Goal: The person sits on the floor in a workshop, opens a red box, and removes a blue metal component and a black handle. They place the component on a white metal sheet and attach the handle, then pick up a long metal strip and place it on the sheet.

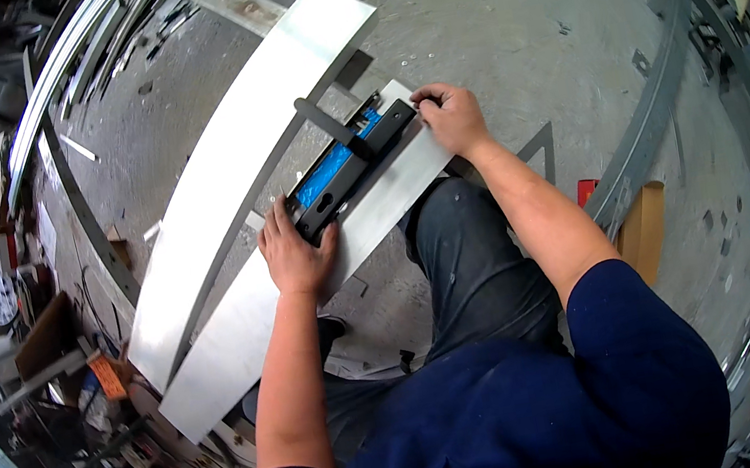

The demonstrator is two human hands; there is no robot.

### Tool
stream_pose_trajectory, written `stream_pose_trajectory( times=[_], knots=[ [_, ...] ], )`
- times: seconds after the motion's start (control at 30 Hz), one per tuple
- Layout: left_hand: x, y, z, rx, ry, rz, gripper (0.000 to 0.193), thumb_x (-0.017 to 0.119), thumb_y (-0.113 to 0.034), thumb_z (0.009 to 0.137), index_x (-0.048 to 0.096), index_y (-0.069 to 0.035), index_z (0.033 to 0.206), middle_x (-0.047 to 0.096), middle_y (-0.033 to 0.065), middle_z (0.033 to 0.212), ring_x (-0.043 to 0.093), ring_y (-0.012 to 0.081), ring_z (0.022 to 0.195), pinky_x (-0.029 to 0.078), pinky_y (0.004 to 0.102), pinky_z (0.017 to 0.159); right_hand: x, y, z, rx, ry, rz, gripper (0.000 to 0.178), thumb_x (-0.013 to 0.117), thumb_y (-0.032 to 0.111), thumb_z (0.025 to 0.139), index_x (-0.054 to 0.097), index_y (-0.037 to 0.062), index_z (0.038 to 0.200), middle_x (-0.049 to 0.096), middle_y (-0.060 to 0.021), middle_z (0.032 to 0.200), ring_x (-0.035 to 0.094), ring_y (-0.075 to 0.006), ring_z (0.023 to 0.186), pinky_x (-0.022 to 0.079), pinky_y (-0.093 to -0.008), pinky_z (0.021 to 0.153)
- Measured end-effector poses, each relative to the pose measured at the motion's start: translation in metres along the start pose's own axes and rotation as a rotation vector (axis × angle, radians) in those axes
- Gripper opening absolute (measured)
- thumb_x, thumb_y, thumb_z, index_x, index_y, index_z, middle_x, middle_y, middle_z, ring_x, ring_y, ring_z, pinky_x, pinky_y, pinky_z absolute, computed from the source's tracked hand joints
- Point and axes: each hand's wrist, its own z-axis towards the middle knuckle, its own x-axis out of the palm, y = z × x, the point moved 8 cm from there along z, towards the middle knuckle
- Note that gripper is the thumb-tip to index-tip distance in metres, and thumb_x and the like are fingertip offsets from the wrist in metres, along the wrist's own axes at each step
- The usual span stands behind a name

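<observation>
A black door handle plate (393, 132) with a dark lever (329, 126) and a keyhole lies slantwise on a pale metal profile (235, 347). Blue film (325, 175) shows along the plate's far side. My left hand (295, 252) grips the plate's near-left end, fingers over the far side and thumb on the near side. At the opposite end, my right hand (453, 117) has its fingers curled together against the plate and profile edge. Whatever is between those fingertips is hidden.
Beyond the profile runs a second broad, pale metal profile (251, 146). Long curved metal bars stand left and right (648, 149). Tools and scraps crowd the lower left, near an orange box (106, 376). A brown cardboard piece (641, 224) lies right of my arm.
</observation>
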Motion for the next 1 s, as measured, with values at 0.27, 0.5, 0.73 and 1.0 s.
stream_pose_trajectory(
  times=[0.27, 0.5, 0.73, 1.0],
  knots=[
    [-0.003, 0.002, 0.002, 0.025, -0.012, 0.011, 0.087, 0.075, -0.046, 0.076, 0.038, -0.006, 0.143, 0.052, 0.0160, 0.133, 0.048, 0.0325, 0.127, 0.028, 0.0461, 0.114, 0.001, -0.004, 0.000, -0.018, 0.001, -0.017, 0.025, 0.066, 0.016, 0.087, 0.072, -0.0016, 0.104, 0.069, -0.0043, 0.077, 0.060, -0.0078, 0.069, 0.049, -0.0257, 0.065],
    [-0.004, 0.005, 0.000, -0.010, 0.019, -0.041, 0.086, 0.075, -0.045, 0.077, 0.038, -0.007, 0.144, 0.050, 0.0149, 0.135, 0.047, 0.0308, 0.128, 0.027, 0.0465, 0.115, 0.014, 0.007, -0.002, -0.107, 0.072, -0.095, 0.029, 0.071, 0.018, 0.089, 0.071, -0.0015, 0.110, 0.067, -0.0013, 0.079, 0.055, -0.0062, 0.068, 0.047, -0.0235, 0.065],
    [-0.005, 0.004, -0.001, 0.024, 0.015, -0.093, 0.071, 0.077, -0.040, 0.076, 0.047, -0.007, 0.132, 0.047, 0.0175, 0.139, 0.045, 0.0362, 0.128, 0.031, 0.0472, 0.113, 0.014, -0.006, 0.001, -0.105, 0.106, -0.012, 0.031, 0.072, 0.018, 0.091, 0.069, -0.0027, 0.114, 0.067, -0.0016, 0.087, 0.054, -0.0070, 0.074, 0.047, -0.0235, 0.069],
    [-0.010, 0.002, -0.002, 0.104, -0.022, -0.085, 0.049, 0.078, -0.039, 0.076, 0.061, -0.007, 0.108, 0.048, 0.0184, 0.139, 0.048, 0.0406, 0.123, 0.035, 0.0473, 0.109, 0.014, -0.008, 0.001, -0.116, 0.132, 0.058, 0.030, 0.072, 0.016, 0.091, 0.069, -0.0039, 0.113, 0.067, -0.0019, 0.089, 0.055, -0.0066, 0.075, 0.047, -0.0227, 0.068]
  ],
)
